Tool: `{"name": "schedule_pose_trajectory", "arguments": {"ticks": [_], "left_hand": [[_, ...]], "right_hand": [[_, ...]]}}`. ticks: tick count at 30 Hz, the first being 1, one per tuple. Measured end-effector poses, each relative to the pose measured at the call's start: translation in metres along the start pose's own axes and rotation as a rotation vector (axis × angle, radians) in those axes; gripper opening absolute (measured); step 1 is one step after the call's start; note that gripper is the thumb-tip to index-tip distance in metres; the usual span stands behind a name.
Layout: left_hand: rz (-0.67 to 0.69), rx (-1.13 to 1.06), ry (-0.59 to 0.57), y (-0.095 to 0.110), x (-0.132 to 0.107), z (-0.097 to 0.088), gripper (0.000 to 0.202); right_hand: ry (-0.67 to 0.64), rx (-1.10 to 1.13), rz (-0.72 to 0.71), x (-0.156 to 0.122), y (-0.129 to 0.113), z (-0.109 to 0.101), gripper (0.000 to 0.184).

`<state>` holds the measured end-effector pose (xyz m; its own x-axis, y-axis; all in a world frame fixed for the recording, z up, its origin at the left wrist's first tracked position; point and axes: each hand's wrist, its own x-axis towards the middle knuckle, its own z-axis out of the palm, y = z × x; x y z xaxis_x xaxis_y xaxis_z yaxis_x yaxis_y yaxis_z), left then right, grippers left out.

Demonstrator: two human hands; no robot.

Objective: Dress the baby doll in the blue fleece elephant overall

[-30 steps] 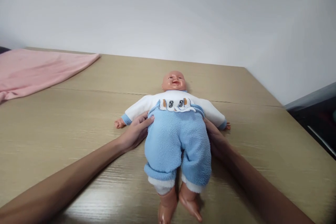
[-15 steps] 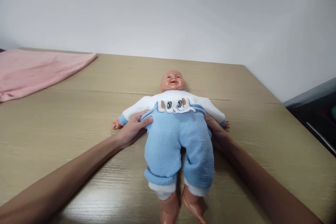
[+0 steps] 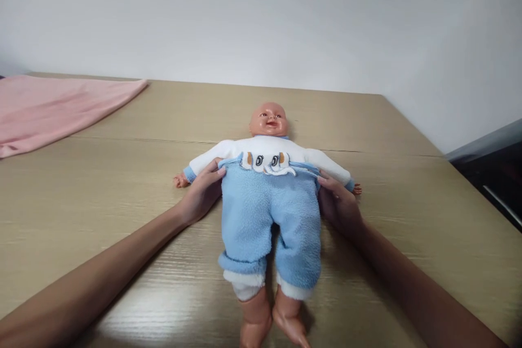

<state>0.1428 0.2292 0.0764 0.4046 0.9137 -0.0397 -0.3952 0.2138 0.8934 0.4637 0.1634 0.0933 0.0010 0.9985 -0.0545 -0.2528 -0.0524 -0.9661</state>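
Observation:
A baby doll (image 3: 269, 120) lies on its back on the wooden table, head away from me and bare feet toward me. It wears a white top (image 3: 265, 145) with blue cuffs and fluffy light blue pants (image 3: 248, 212) with white hems. Eyes and orange patches are embroidered on the white flap at the waist. My left hand (image 3: 206, 187) pinches the pants' waistband at its left side, thumb in front. At the opposite side my right hand (image 3: 340, 198) grips the waistband, its thumb showing and the other fingers mostly hidden.
A pink cloth (image 3: 61, 103) lies at the table's far left. The wooden table (image 3: 122, 196) meets a pale wall behind. Beyond its right edge stands a dark object (image 3: 493, 179), which I cannot make out.
Both hands have drawn the waistband outward and slightly up toward the doll's chest, so it is stretched straighter. The doll's legs have shifted a little to the left.

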Motion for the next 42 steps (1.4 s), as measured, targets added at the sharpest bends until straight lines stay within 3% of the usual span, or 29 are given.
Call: {"name": "schedule_pose_trajectory", "arguments": {"ticks": [5,10,13,16,19,23,28,31,35,38,42], "left_hand": [[0.054,0.255,-0.049,0.013,0.002,0.003,0.033],[0.097,0.613,-0.159,0.043,0.008,0.019,0.037],[0.137,0.653,-0.107,0.049,0.013,0.025,0.04],[0.069,0.74,-0.052,0.046,0.014,0.02,0.037],[0.007,0.877,-0.032,0.04,0.012,0.008,0.033],[0.099,1.018,-0.053,0.031,0.009,-0.006,0.03],[0.069,0.703,0.012,0.018,0.005,-0.007,0.026],[-0.011,0.35,0.077,0.008,0.002,0.0,0.026],[-0.163,-0.058,0.105,-0.002,-0.002,0.01,0.034],[-0.231,-0.138,0.096,-0.005,-0.003,0.014,0.04],[-0.2,-0.106,0.046,-0.008,-0.002,0.014,0.043]], "right_hand": [[0.024,-0.443,-0.157,0.0,-0.01,-0.001,0.026],[-0.077,-0.775,-0.348,0.012,-0.037,0.015,0.026],[-0.067,-0.639,-0.303,0.026,-0.041,0.023,0.03],[-0.012,-0.507,-0.191,0.035,-0.032,0.02,0.039],[0.021,-0.56,-0.108,0.033,-0.018,0.009,0.044],[0.039,-0.564,-0.07,0.02,-0.003,-0.005,0.045],[0.15,-0.436,-0.096,0.009,0.008,-0.003,0.035],[0.209,-0.139,0.01,0.008,0.015,0.006,0.032],[0.191,0.178,0.127,0.008,0.018,0.015,0.037],[0.192,0.216,0.176,0.008,0.017,0.014,0.039],[0.161,0.195,0.23,0.007,0.016,0.009,0.044]]}}
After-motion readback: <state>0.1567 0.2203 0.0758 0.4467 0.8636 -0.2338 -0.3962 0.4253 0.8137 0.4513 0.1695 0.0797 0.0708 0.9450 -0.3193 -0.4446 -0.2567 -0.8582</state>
